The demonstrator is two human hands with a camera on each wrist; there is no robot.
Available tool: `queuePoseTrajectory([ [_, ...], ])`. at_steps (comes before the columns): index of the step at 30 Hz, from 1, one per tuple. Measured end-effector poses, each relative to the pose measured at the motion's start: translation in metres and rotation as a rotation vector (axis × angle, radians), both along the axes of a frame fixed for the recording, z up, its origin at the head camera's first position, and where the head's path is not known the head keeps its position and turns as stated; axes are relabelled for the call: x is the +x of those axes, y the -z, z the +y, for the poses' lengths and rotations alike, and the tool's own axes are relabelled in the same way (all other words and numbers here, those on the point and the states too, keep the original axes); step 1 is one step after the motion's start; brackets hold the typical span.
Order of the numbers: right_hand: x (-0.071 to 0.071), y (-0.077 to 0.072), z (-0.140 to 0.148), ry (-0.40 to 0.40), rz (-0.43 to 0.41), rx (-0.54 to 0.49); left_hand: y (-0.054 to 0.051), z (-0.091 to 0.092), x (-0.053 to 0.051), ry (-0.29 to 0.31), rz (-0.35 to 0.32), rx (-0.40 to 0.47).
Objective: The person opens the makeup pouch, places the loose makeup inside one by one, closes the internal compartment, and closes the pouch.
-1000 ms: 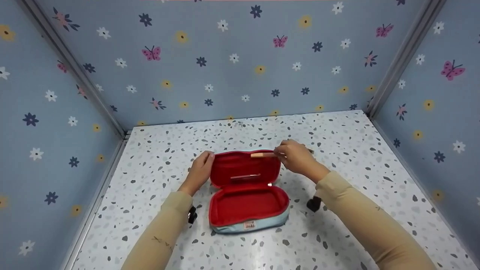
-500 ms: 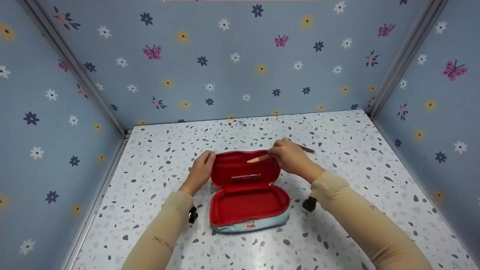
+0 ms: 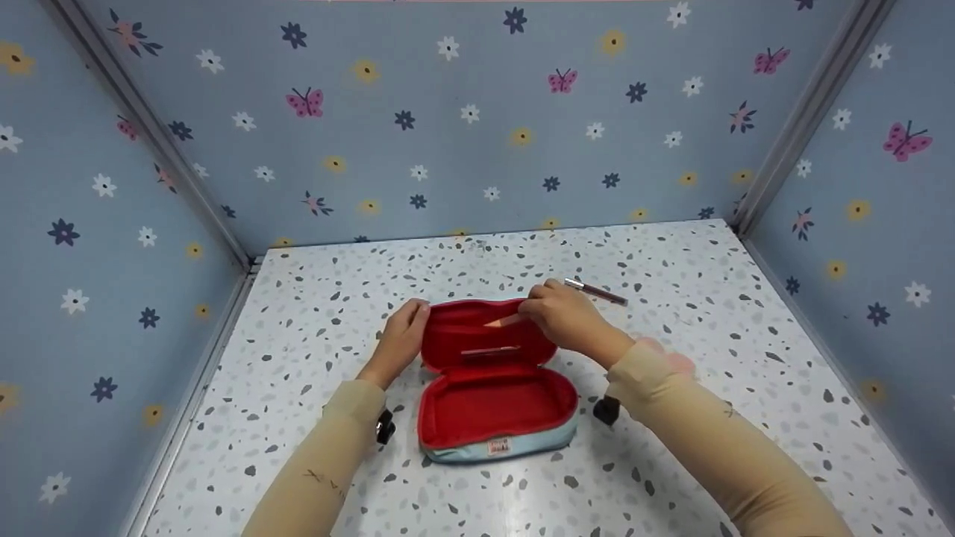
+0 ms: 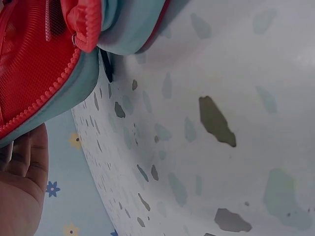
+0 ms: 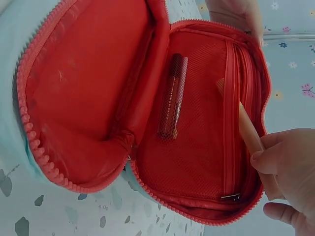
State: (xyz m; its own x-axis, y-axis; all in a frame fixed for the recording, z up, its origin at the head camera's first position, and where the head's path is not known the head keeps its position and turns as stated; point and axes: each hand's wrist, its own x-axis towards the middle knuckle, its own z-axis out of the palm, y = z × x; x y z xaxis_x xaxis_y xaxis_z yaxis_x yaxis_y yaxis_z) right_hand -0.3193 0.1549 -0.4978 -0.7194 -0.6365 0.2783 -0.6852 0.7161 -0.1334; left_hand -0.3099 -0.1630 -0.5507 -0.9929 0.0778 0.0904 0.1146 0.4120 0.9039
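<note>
A light-blue zip pouch (image 3: 498, 452) with a red lining lies unzipped on the table, its lid raised. My left hand (image 3: 399, 337) grips the lid's left edge; in the left wrist view its fingers lie behind the lid. My right hand (image 3: 571, 317), at the lid's upper right, pinches a slim peach-coloured tube (image 5: 250, 130) between thumb and fingers. The tube's far end sits behind the edge of the lid's red mesh pocket (image 5: 202, 152) and shows through the mesh. Inside that pocket lies another slim, shiny tube (image 5: 172, 96). The pouch's lower half shows bare red lining.
Behind my right hand, a thin brown tube with a silver end (image 3: 597, 291) lies on the speckled table (image 3: 336, 283). A pale pink rounded thing (image 3: 679, 363) is partly hidden by my right sleeve. Flowered blue panels (image 3: 477, 112) stand at the back and both sides.
My right hand has moved left and slightly down, bringing the peach tube's end into the lid's mesh pocket. The brown tube and the pink thing have come into fuller view. My left hand stays put.
</note>
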Motion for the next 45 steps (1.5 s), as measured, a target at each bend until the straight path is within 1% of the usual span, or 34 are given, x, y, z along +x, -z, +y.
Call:
queuePoseTrajectory([
  [6, 0.002, -0.002, -0.001, -0.020, 0.027, 0.023, -0.001, -0.001, 0.001, 0.016, 0.010, 0.005],
  [10, 0.002, -0.003, -0.001, -0.016, 0.061, 0.064, -0.001, -0.001, 0.001, 0.016, 0.013, 0.006],
  [13, 0.002, -0.004, 0.000, -0.014, 0.052, 0.089, -0.001, -0.001, 0.001, 0.012, 0.009, -0.001],
  [15, 0.001, -0.004, 0.000, -0.010, 0.024, 0.084, -0.001, -0.001, 0.001, 0.012, 0.007, -0.006],
  [18, 0.000, -0.003, 0.002, 0.003, -0.052, 0.024, -0.001, -0.001, 0.001, 0.015, 0.006, -0.012],
  [22, -0.002, 0.000, 0.006, 0.018, -0.154, -0.092, -0.001, -0.001, 0.001, 0.012, 0.000, -0.012],
  [25, -0.002, 0.001, 0.007, 0.032, -0.198, -0.147, 0.000, -0.001, 0.001, 0.006, -0.010, -0.016],
  [27, -0.002, 0.002, 0.008, 0.049, -0.213, -0.170, 0.000, 0.000, 0.000, 0.006, -0.010, -0.017],
  [29, -0.001, 0.003, 0.009, 0.071, -0.210, -0.189, 0.001, 0.000, 0.000, 0.007, -0.004, -0.018],
  [32, 0.001, 0.006, 0.011, 0.092, -0.166, -0.222, 0.001, 0.000, 0.001, 0.012, 0.001, -0.010],
  [36, 0.001, 0.009, 0.010, 0.087, -0.099, -0.294, 0.000, 0.000, 0.002, 0.015, -0.001, -0.003],
  [41, 0.000, 0.011, 0.005, 0.074, -0.081, -0.360, -0.001, 0.000, 0.004, 0.010, -0.002, -0.007],
  [45, 0.001, 0.011, 0.001, 0.059, -0.096, -0.350, -0.001, 0.000, 0.003, 0.005, -0.005, -0.007],
])
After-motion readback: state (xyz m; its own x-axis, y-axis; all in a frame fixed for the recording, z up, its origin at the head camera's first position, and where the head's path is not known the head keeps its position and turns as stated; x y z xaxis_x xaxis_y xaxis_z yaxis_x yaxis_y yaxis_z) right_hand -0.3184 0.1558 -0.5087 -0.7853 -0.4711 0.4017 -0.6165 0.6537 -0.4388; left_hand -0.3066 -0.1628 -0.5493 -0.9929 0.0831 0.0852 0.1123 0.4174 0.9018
